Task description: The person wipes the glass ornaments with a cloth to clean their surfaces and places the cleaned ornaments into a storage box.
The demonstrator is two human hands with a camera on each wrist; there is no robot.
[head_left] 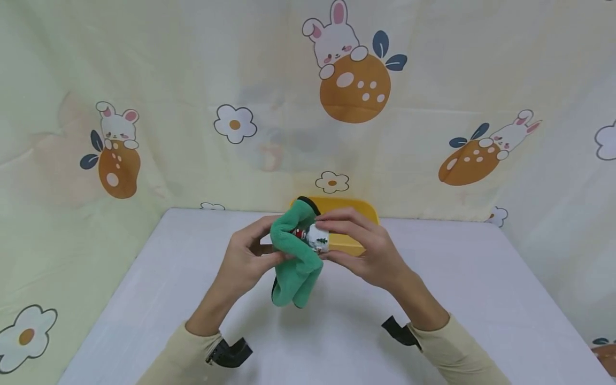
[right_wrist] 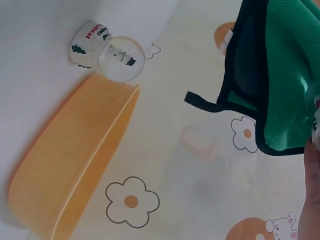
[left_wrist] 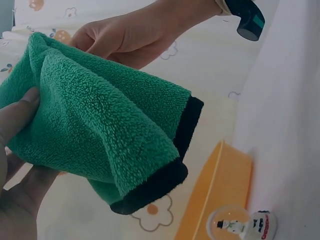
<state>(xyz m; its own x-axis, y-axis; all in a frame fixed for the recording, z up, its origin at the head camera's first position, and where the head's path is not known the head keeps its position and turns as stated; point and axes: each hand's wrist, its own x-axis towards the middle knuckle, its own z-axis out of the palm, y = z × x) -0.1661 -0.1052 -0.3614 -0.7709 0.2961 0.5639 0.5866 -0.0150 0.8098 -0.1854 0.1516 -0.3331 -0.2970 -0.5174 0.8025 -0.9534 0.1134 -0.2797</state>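
Above the table my left hand (head_left: 245, 256) grips a fluffy green cloth (head_left: 294, 278) with black edging. The cloth is wrapped around part of a snow globe with a white base (head_left: 318, 239); a bit of red shows beside the base, and the globe end is covered. From the other side my right hand (head_left: 372, 254) pinches that base between thumb and fingers. In the left wrist view the cloth (left_wrist: 95, 115) hides most of the snow globe. At the edge of the right wrist view some fingers (right_wrist: 311, 185) touch the base.
A yellow bin (head_left: 351, 203) stands at the back of the white table (head_left: 433, 299), behind the hands. Beside it stands a second snow globe (right_wrist: 90, 45) with a snowman inside, seen only in the wrist views. A patterned curtain (head_left: 269, 69) hangs behind the table.
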